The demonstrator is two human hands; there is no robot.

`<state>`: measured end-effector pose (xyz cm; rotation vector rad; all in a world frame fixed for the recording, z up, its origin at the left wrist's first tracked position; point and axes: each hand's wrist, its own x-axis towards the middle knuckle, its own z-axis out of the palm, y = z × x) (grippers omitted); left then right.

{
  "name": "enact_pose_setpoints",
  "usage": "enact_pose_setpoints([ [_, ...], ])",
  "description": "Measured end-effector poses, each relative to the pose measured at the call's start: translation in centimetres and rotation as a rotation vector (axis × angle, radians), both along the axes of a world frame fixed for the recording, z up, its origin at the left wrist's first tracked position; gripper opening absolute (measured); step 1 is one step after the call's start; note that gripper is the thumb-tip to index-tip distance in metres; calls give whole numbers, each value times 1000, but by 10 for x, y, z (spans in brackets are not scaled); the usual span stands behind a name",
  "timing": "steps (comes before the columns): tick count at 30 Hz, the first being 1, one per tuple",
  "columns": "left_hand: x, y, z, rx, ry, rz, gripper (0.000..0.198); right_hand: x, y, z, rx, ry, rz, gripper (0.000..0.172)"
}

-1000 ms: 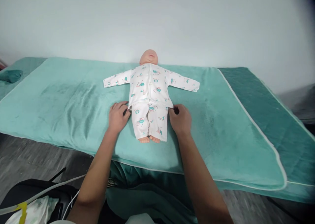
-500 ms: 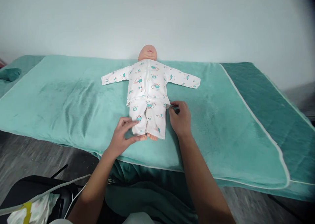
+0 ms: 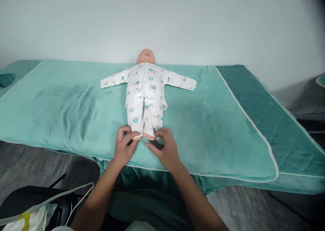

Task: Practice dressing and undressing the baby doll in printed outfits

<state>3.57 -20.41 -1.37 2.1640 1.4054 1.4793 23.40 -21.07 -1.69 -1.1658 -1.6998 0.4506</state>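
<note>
A baby doll (image 3: 145,56) lies on its back with its arms spread, dressed in a white printed jacket (image 3: 145,84) and matching trousers (image 3: 135,114). Its toes show below the trouser hems. My left hand (image 3: 124,145) is closed in a pinch on the hem of the leg at the left. At the other hem, my right hand (image 3: 165,149) touches the cloth with its fingertips, its thumb held apart below the doll's foot.
The doll lies on a green velvety cover (image 3: 203,122) with white piping, spread over a bed against a pale wall (image 3: 162,21). At lower left stands a black chair (image 3: 27,199) with a pale tube (image 3: 56,199) and a printed cloth item (image 3: 42,217).
My right hand has left the jacket's lower edge and come down to the trouser hem. My left fingers have closed on the other hem. The view has shifted slightly.
</note>
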Motion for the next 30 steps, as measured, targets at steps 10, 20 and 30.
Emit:
enact_pose_setpoints([
  [10,-7,6,17,-63,-210,40,14,-18,3,18,-55,114,-132,16],
  [20,3,3,5,-48,-121,-42,16,-8,-7,36,141,-15,-130,21],
  [30,-4,2,-1,-51,-52,-83,30,-15,-3,20,71,-52,-97,21],
])
